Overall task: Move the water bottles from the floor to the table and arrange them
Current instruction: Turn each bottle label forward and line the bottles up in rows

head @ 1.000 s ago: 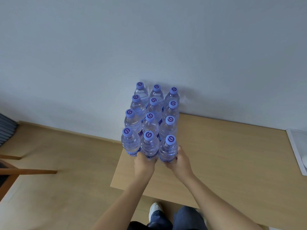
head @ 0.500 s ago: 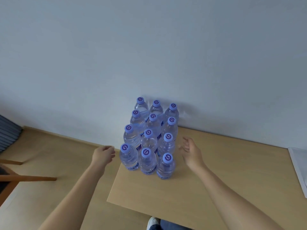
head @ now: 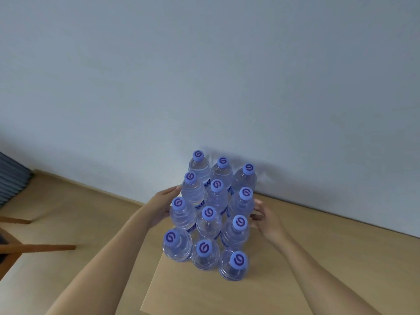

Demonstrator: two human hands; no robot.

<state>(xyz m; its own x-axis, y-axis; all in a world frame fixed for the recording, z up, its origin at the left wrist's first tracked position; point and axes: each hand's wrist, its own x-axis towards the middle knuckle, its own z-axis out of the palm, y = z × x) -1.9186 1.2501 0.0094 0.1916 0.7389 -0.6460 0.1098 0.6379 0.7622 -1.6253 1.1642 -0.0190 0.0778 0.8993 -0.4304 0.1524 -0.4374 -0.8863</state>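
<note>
Several clear water bottles [head: 212, 214] with purple caps stand upright in a tight block of three columns at the left corner of the light wooden table [head: 318, 258], the far row against the wall. My left hand [head: 162, 206] lies flat against the block's left side, fingers straight, touching the second and third bottles from the back. My right hand [head: 264, 218] touches the block's right side with fingers relaxed, beside the middle bottles of the right column.
A white wall rises right behind the table. Wooden floor [head: 79, 212] lies to the left, below the table's left edge. A wooden chair frame [head: 34, 247] reaches in from the far left, with a dark slatted object [head: 11, 173] behind it.
Both hands let go of the front row, swung out wide, and now press in on the two sides of the block further back. The view has moved closer to the bottles.
</note>
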